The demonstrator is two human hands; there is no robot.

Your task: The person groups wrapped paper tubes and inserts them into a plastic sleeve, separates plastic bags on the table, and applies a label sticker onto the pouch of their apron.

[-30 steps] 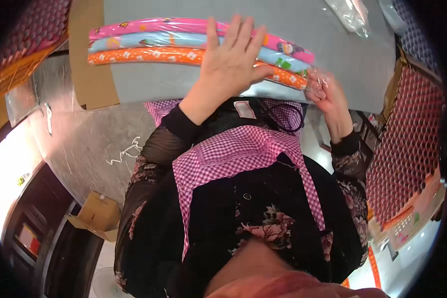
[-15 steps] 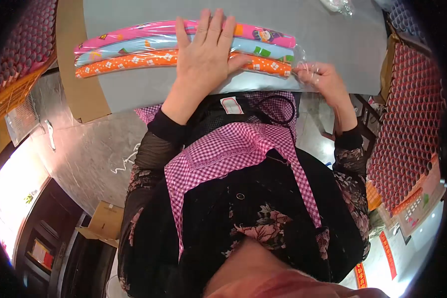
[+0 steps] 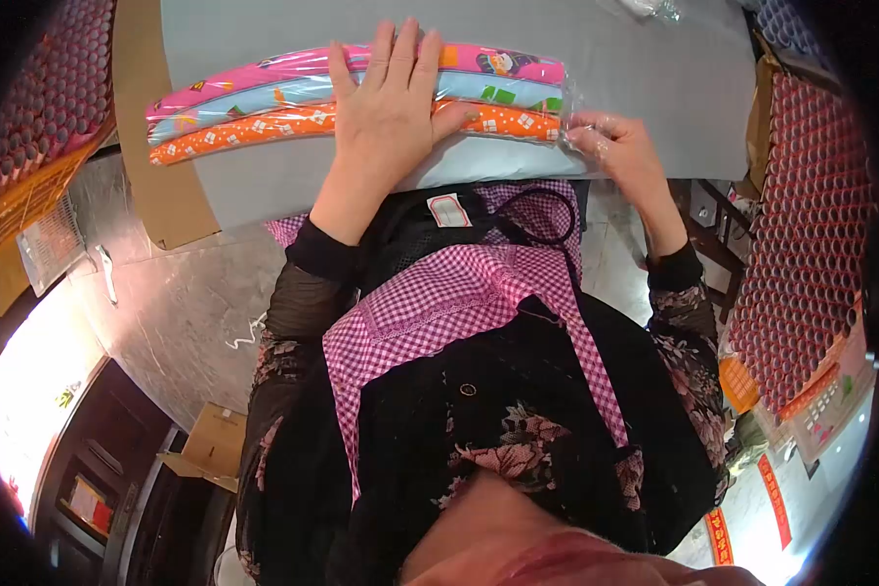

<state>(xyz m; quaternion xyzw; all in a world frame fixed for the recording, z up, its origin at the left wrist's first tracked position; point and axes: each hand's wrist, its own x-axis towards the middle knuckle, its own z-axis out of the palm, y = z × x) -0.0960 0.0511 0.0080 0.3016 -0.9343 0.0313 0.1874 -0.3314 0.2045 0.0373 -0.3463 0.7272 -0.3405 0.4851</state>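
A pink roll (image 3: 518,63), a blue roll (image 3: 479,88) and an orange roll (image 3: 293,124) lie side by side in a clear wrapper (image 3: 570,100) on the bench (image 3: 664,88), left ends over brown cardboard (image 3: 171,210). The left hand (image 3: 386,117) lies flat across them, fingers spread; the right hand (image 3: 620,151) has its grip pinched on the wrapper's right end. A hard tug there could tear the film, and uneven palm pressure could let the rounded rolls slip out of line. The bench's near edge runs near the orange roll, so sliding toward the apron (image 3: 430,303) risks a drop; more room lies beyond the pink roll and rightward.
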